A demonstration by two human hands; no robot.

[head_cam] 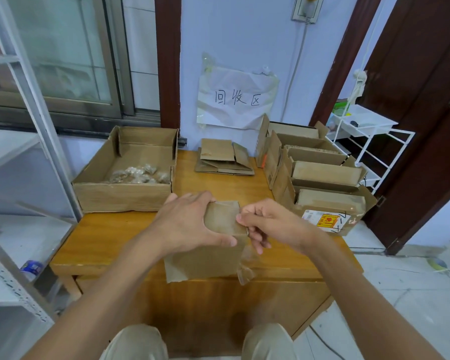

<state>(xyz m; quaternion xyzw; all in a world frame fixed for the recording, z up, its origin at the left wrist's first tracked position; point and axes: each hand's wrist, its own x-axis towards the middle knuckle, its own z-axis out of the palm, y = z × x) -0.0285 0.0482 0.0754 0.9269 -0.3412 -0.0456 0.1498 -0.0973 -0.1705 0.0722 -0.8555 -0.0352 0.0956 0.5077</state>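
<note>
Left hand (190, 224) gripped box (222, 216) above near edge of table (109, 237), thumb across front. Right hand (268, 224) pinched what looked like clear tape (246, 268) at box's right edge, loose strip hanging below. Best move was slow, low pull along seam, box braced firm.

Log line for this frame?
left hand grips box | right hand pinches tape at box edge | tape end hangs loose | table beneath

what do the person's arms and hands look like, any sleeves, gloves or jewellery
No sleeves are in view. The left hand, the right hand and the arms behind them are bare, with no gloves, rings, watch or bands visible. Light beige trousers cover the knees at the bottom edge.
</note>
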